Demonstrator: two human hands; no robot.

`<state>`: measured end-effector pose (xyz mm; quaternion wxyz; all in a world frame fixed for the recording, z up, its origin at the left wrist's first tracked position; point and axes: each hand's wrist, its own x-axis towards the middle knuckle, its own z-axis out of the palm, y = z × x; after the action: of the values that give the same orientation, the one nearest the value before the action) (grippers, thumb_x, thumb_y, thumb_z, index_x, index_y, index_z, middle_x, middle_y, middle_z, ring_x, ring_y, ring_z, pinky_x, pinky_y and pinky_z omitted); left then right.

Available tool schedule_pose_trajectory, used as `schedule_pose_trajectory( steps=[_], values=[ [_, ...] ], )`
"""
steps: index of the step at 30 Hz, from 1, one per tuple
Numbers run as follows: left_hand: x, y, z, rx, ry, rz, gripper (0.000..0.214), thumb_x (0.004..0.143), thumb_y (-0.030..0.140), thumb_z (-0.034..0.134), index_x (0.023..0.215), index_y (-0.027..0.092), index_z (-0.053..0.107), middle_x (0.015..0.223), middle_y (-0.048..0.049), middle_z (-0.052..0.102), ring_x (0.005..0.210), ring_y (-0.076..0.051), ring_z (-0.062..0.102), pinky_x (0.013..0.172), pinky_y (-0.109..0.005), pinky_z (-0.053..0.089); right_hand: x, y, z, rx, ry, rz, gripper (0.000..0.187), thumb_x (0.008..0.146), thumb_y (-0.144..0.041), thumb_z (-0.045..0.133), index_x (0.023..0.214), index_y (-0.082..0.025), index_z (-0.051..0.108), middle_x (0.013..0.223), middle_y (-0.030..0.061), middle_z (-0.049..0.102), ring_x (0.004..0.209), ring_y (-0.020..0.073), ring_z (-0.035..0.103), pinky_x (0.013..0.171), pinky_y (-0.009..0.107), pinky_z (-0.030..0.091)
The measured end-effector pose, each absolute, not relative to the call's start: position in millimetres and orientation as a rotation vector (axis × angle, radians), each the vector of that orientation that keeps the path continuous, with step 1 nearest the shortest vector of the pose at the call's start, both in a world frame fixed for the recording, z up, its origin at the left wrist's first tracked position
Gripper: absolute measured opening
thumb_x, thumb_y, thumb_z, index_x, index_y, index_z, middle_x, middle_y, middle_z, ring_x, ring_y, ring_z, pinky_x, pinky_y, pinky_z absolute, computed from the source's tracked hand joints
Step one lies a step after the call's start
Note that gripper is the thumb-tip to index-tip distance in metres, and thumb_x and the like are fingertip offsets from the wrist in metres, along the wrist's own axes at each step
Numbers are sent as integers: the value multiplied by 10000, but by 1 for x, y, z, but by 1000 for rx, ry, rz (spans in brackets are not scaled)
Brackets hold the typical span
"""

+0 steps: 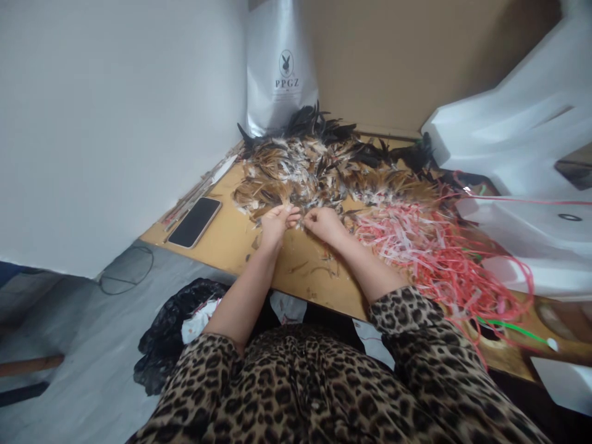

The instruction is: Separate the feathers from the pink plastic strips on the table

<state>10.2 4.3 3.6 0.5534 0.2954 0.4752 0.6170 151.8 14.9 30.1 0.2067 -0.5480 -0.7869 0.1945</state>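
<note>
My left hand (pixel 279 223) is closed in a pinch at the front edge of a heap of feathers (pixel 296 161). A tan feather (pixel 287 202) seems to rise from its fingertips. Close beside it on the right, my right hand (pixel 324 226) has its fingers curled together; whatever they may hold is too small to make out. The heap mixes brown, white and black feathers, with long dark ones at the back. Right of my right hand lies a tangled pile of pink and white strips (pixel 416 246).
A phone (pixel 195 222) lies on the left of the wooden table (pixel 231 250). Behind the feathers stands a white printed bag (pixel 283 92). White machine-like housings (pixel 522 123) crowd the right side. A black plastic bag (pixel 173 327) sits below the table's left edge.
</note>
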Motion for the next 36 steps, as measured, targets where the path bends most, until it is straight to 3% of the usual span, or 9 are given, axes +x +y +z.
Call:
schedule_pose_trajectory(
  steps=[6, 9, 13, 17, 20, 23, 32, 36],
  values=[
    [11, 4, 2, 723, 1087, 1470, 219, 703, 283, 660, 839, 116, 629, 866, -90, 694, 569, -69, 609, 513, -169, 435, 135, 8, 27, -1778, -2292, 287, 356, 765, -461, 488, 826, -176, 693, 810, 125, 689, 772, 215, 625, 655, 268, 412],
    [12, 3, 4, 731, 1093, 1468, 214, 708, 290, 657, 832, 118, 630, 861, -85, 695, 564, -64, 604, 504, -162, 429, 131, 8, 25, -1813, -2335, 191, 354, 772, -411, 487, 890, -144, 687, 875, 175, 680, 807, 248, 631, 680, 297, 425],
    [12, 0, 8, 725, 1097, 1477, 213, 726, 287, 643, 848, 114, 628, 857, -84, 696, 580, -62, 609, 503, -148, 426, 136, 12, 25, -1821, -2307, 238, 245, 729, -284, 522, 816, -136, 697, 865, 185, 680, 813, 269, 633, 685, 319, 432],
    [11, -1, 9, 707, 1075, 1474, 195, 738, 263, 634, 862, 113, 629, 870, -88, 697, 598, -62, 616, 517, -146, 429, 156, 22, 22, -1706, -2144, 667, 133, 668, -228, 562, 662, -155, 674, 626, 87, 665, 640, 185, 620, 565, 243, 425],
    [9, -1, 6, 676, 1017, 1458, 191, 732, 258, 646, 855, 113, 632, 877, -93, 696, 615, -66, 624, 531, -149, 435, 170, 29, 18, -1588, -1776, 1154, 81, 663, -209, 577, 663, -150, 633, 507, 23, 608, 452, 117, 551, 404, 191, 353],
    [9, 0, 3, 660, 955, 1415, 186, 724, 243, 657, 851, 110, 635, 857, -90, 697, 627, -71, 632, 542, -145, 446, 176, 33, 17, -1452, -1432, 1431, 53, 659, -179, 608, 688, -136, 600, 492, 3, 591, 399, 89, 530, 339, 159, 321],
    [13, -2, 3, 604, 890, 1321, 97, 746, 136, 620, 823, 80, 640, 839, -104, 693, 654, -79, 643, 551, -126, 457, 179, 34, 17, -1138, -1095, 1762, 140, 655, -62, 628, 720, -154, 545, 525, -23, 613, 477, 84, 590, 422, 152, 467],
    [12, -1, 3, 601, 882, 1333, 77, 748, 124, 615, 805, 79, 641, 829, -99, 691, 648, -79, 642, 555, -130, 466, 180, 34, 20, -1063, -1064, 1824, 192, 648, -37, 615, 780, -164, 556, 532, -51, 597, 462, 70, 564, 407, 149, 462]
  ],
)
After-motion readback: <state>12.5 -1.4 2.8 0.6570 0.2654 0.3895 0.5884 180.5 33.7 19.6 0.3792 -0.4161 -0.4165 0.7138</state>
